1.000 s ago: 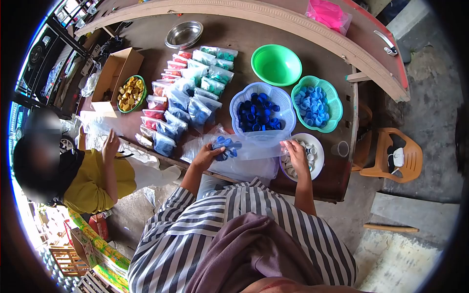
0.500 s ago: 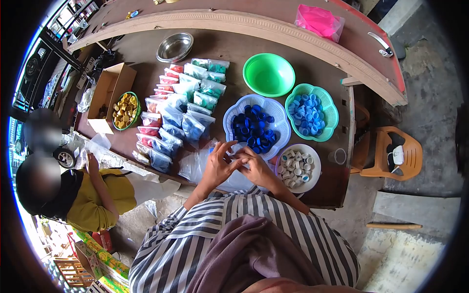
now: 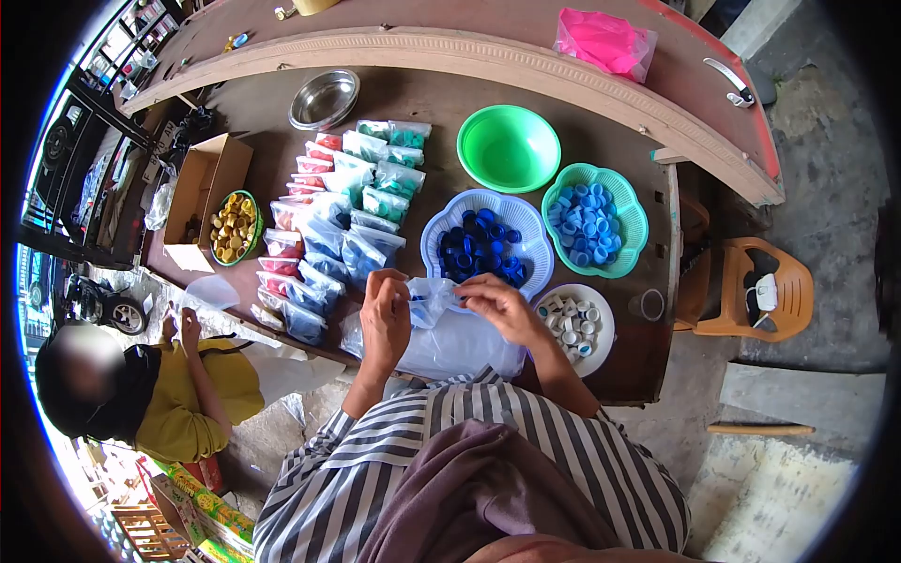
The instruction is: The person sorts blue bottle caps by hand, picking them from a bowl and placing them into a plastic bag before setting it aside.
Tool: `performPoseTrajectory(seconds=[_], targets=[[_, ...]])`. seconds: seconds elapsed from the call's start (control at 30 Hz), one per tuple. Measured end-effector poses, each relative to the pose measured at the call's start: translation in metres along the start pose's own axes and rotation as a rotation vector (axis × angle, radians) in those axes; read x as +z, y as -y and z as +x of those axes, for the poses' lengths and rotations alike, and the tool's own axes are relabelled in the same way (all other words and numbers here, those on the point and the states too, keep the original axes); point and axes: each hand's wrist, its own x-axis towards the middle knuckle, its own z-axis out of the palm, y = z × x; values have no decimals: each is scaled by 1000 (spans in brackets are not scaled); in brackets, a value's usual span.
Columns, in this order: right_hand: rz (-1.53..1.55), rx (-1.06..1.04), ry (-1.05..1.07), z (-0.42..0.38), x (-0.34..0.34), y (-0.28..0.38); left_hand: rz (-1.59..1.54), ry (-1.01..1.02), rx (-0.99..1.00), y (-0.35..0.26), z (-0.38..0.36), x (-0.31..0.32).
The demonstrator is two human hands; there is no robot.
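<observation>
The brown table (image 3: 422, 89) spreads out ahead of the person, with rows of filled packets (image 3: 324, 239) lying on its left part and the violet basket (image 3: 540, 249) of dark blue caps (image 3: 483, 246) just beyond the hands. On the near edge, a pile of flat clear bags (image 3: 455, 349) lies below the hands, the white bowl (image 3: 605, 342) of pale caps (image 3: 568, 324) beside it on the right. The left hand (image 3: 383, 319) and the right hand (image 3: 502, 305) are raised over this pile, a little apart, with one small plastic bag (image 3: 433, 305) between them. Seen from the left grip, the bag lies directly to the right; from the right grip, to the left, and neither hand is clearly nearer, since both touch it. The left fingers close on its left side, the right fingertips pinch its upper right corner. Its upper edge runs crosswise from grip to grip, and its crumpled body sags toward the wearer; which end is the mouth, I cannot tell.
</observation>
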Motion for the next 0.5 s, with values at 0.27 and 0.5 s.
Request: performPoseTrajectory(seconds=[0.27,0.5], targets=[[-512,125,-367,32,-66,-118,18,115,8,-8,8,0],[-921,217,-376,51,-52,-144,29,184,-151,-18,12,5]])
